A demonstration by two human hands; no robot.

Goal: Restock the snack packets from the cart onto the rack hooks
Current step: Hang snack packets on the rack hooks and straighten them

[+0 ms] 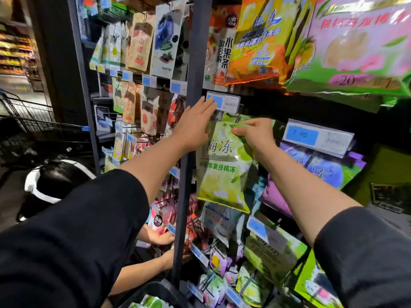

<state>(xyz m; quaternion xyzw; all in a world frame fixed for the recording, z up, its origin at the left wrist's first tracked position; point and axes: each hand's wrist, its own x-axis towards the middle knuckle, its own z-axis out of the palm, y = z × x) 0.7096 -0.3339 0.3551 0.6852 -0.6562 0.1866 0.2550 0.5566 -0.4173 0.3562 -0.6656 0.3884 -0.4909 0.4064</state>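
Far left, dim: wire cart [33,127], dark, contents not readable. Nearer, below: second person's head in black with white band [53,181], two hands [160,237] low at the rack's bottom rows.

Left bay of rack: brown and white hanging packets [142,41] on hooks, blue price tags beneath. Dark vertical post [189,152] dividing left bay from right bay.

Centre: left hand [195,125], fingers straight and spread, reaching past the post; fingertips touching blue price tag [222,102] at a hook end. Holding nothing. Palm just beside top left corner of green snack packet [222,170].

Green snack packet hanging upright in front of right bay, middle row, below that price tag, top edge at hook height. Whether header already on hook: cannot tell, top hidden by fingers.

Right hand [255,134] just right of it, thumb and fingers pinching packet's top right corner. Grip narrow, closed on packet edge.

Upper right: orange packet [255,41], large pink-and-green packet [355,45], blurred. Right of hand: tag reading 7.90 [311,135], purple packets [322,170] behind. Bottom centre, near: green packets in dark bin [151,301].
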